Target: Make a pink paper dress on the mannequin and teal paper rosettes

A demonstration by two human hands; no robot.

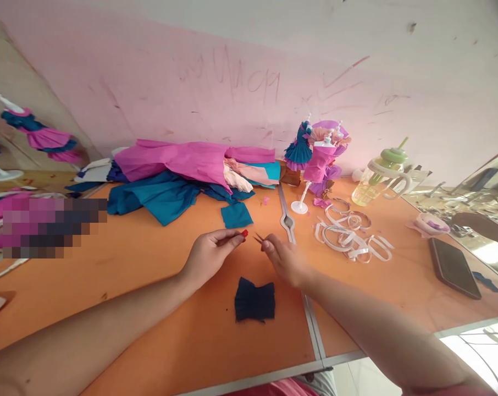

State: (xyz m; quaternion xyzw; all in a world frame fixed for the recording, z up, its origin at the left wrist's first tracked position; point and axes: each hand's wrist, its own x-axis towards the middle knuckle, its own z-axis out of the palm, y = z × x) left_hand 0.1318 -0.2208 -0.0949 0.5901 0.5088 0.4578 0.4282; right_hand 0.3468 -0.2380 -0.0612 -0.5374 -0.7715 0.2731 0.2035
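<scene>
My left hand pinches a small red piece between thumb and fingertips. Close to its right, my right hand is closed round a small pointed tool with two thin tips; whether it is tweezers or snips I cannot tell. The tips point at the red piece, with a small gap between them. Below the hands a dark blue crinkled piece lies flat on the orange table. A teal square lies just beyond my left hand.
Pink sheets and teal sheets are heaped along the wall. Small dressed stands, a green-lidded bottle, curled white ribbon, a pink bowl and a phone are on the right. Another person's hand shows at far right.
</scene>
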